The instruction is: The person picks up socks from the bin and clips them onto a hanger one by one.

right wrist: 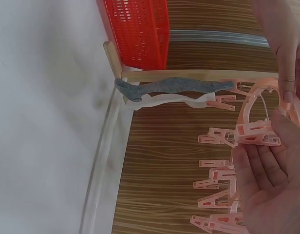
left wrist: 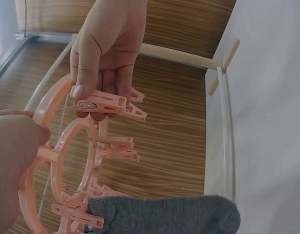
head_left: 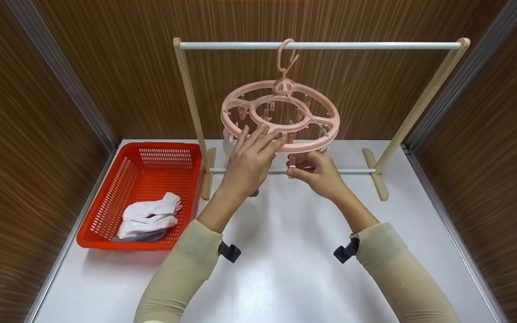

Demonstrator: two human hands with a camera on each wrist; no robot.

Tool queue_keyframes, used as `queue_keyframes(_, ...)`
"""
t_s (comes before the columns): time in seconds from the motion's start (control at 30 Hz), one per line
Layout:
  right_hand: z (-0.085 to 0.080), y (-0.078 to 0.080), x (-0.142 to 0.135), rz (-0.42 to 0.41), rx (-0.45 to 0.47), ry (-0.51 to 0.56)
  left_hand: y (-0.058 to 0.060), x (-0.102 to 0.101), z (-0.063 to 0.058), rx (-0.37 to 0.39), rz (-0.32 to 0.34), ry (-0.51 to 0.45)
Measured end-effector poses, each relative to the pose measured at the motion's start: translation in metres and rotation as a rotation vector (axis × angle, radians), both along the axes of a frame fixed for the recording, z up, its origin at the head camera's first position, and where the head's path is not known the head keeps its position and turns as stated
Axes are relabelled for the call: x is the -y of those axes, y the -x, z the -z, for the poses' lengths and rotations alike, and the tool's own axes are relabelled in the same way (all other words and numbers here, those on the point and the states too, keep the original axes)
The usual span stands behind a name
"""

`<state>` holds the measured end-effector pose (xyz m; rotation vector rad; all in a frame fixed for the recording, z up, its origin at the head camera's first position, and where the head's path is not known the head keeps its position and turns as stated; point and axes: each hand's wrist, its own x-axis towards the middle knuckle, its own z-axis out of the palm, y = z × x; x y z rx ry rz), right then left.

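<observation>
A round pink clip hanger hangs by its hook from the white rail. My left hand holds its near rim, fingers over the top; the thumb is hidden in the head view. With thumb and fingers, my right hand pinches a pink clothes peg under that rim. In the left wrist view this peg has nothing in its jaws. A grey sock and a white sock hang from pegs at the hanger's left side.
On the left of the white table stands a red basket with white socks and something grey beneath them. Wooden legs support the rail. Wood-patterned panels enclose the back and sides.
</observation>
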<state>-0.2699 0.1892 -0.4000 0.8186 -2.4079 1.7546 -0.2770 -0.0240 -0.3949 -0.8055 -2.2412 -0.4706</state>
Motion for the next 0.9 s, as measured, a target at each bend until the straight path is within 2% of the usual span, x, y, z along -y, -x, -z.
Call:
queue_keyframes(0.2, 0.000, 0.000, 0.004, 0.025, -0.028, -0.003, -0.004, 0.007, 0.003, -0.012, 0.031, -0.049)
queue_keyframes(0.3, 0.001, 0.000, 0.005, 0.030, -0.030, -0.003, -0.009, 0.013, 0.004, -0.002, 0.025, -0.055)
queue_keyframes(0.67, 0.002, 0.001, 0.005, 0.042, 0.006, -0.014, -0.022, 0.053, 0.013, -0.026, -0.059, -0.116)
queue_keyframes(0.9, 0.004, 0.000, 0.006, 0.031, 0.013, 0.006, -0.027, 0.091, 0.029, 0.028, -0.136, -0.124)
